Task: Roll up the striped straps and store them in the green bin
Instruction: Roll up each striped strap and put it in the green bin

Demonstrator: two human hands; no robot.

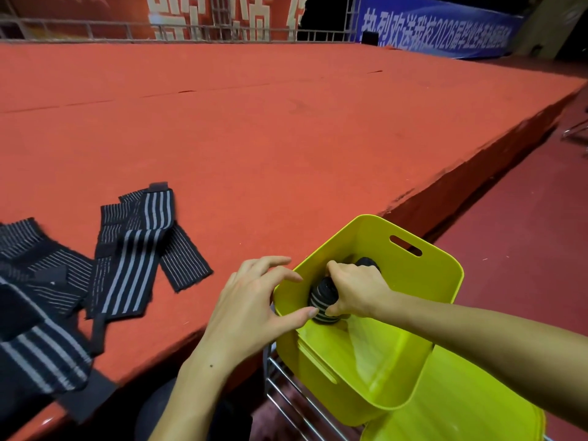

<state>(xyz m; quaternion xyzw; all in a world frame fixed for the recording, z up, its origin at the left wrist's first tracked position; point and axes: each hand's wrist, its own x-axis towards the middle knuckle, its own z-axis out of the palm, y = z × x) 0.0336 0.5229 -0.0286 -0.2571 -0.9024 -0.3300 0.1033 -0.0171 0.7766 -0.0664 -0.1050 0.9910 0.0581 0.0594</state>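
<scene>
The right hand [356, 291] covers the top of the rolled strap [323, 302] in the bin [423, 281], so how its loose end sits cannot be told. A second dark roll [369, 262] behind the knuckles shows only as a sliver. The bin's near left wall hides its floor, and its base is lost behind the right forearm. The left hand [254, 308] hides the bin's left rim. At the near left, a wide strap [41, 345] is cut by the picture's edge, and the straps [133, 249] beside it overlap, so their count is unclear. The wire rack [296, 396] under the bin is mostly hidden. The far banner [439, 30] is cropped at the top.
</scene>
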